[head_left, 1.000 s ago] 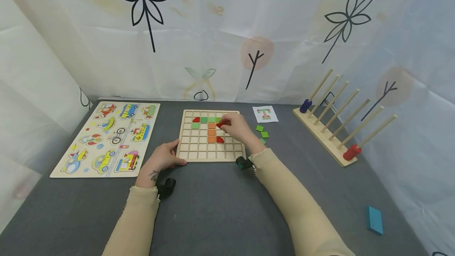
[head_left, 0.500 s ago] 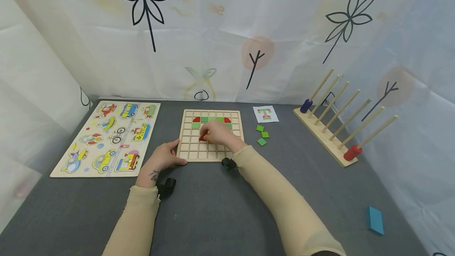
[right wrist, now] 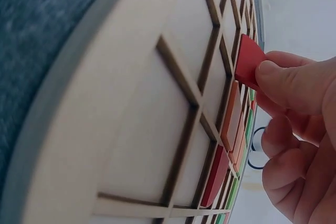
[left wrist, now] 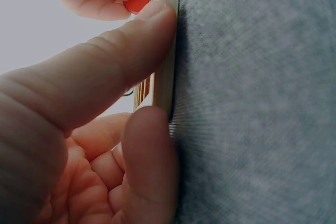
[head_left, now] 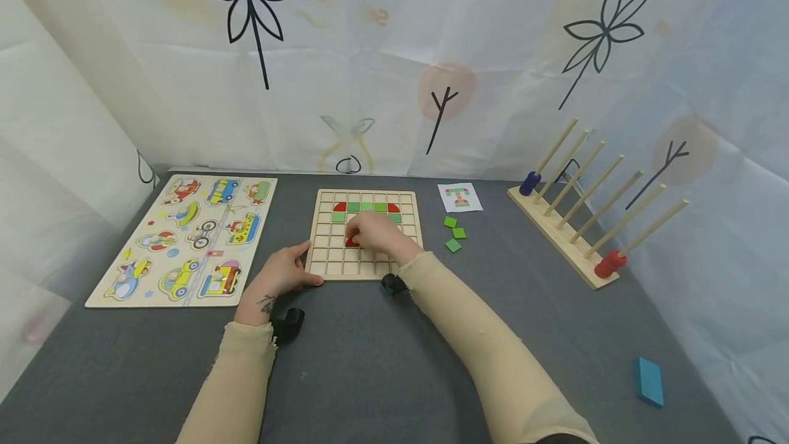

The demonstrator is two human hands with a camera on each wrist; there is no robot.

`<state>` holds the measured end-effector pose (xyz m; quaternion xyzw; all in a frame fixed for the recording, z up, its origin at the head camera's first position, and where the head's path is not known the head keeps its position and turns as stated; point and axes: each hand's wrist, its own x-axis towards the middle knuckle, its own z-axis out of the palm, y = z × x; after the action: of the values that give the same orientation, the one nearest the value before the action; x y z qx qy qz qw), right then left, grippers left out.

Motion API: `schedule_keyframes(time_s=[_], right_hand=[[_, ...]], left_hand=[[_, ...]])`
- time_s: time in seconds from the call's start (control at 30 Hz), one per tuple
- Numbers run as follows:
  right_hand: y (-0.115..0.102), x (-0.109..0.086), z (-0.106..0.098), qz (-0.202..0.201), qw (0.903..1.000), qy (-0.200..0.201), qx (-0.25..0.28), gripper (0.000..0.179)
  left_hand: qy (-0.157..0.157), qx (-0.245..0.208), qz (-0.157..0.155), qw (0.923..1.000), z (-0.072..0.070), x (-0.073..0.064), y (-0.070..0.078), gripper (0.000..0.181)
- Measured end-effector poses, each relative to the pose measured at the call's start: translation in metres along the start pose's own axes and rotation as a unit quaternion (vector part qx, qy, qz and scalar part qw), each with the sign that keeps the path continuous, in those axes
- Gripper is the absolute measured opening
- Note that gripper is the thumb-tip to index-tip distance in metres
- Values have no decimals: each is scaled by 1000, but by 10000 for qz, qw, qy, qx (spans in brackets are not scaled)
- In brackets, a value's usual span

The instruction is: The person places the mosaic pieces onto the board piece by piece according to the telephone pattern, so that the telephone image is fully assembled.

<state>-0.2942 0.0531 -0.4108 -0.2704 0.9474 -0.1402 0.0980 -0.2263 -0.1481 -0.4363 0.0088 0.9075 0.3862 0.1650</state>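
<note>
A wooden grid board (head_left: 329, 269) lies on the table, with red, green and orange tiles set in some squares. My left hand (head_left: 283, 276) holds its near left corner; in the left wrist view the thumb (left wrist: 121, 59) lies against the frame. My right hand (head_left: 376, 231) pinches a red tile with a curved side (right wrist: 248, 62) between thumb and fingers, tilted at a square left of the orange tile (right wrist: 231, 119). Another red tile (right wrist: 215, 177) sits in the grid on the orange tile's other side. In the head view, my right hand covers the orange column.
Several green tiles (head_left: 453, 246) lie right of the board, below a pattern card (head_left: 459, 198). A picture puzzle board (head_left: 185, 245) lies at left. At right stand a pegged wooden rack (head_left: 561, 235) with blue and red rings and, nearer, a blue block (head_left: 649, 382).
My right hand has moved left and nearer from the upper right squares, now holding a red tile lower down. A red tile now shows at the top right of the pattern. My left hand stays put.
</note>
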Motion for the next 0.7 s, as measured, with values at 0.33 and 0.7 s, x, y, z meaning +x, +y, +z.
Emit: schedule_keyframes(time_s=[0.33,0.7], right_hand=[[-1,-2,5,2,9985,-21,-551,24],[29,-44,-14,286,9745,781,2084,33]], left_hand=[[3,18,-70,10000,1,0,0,93],[47,-8,-44,10000,1,0,0,93]])
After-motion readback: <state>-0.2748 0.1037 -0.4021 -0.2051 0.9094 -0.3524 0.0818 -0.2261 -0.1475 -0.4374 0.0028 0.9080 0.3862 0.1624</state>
